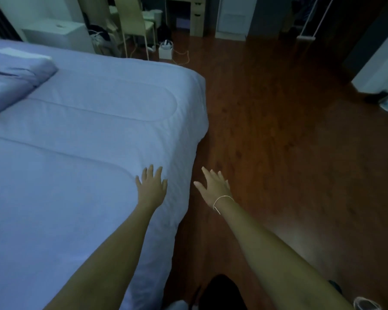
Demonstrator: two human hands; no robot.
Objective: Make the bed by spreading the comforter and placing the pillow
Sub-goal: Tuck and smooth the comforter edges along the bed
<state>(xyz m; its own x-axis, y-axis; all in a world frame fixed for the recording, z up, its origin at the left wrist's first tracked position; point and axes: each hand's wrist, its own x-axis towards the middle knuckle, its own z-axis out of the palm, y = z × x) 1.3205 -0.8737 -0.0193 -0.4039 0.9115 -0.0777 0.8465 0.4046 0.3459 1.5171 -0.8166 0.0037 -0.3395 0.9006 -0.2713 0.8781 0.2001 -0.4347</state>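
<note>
Right of the bed you have open wood floor; beyond its far corner, a chair and white box crowd the way.

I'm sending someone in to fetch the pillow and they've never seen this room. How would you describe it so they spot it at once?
Find the big bed covered by a pale quilted comforter. The pillow lies on top of it, far from the person's hands, on the side nearest the white cabinet. It is the only raised, plump, creased shape on the otherwise flat bedding.
</note>
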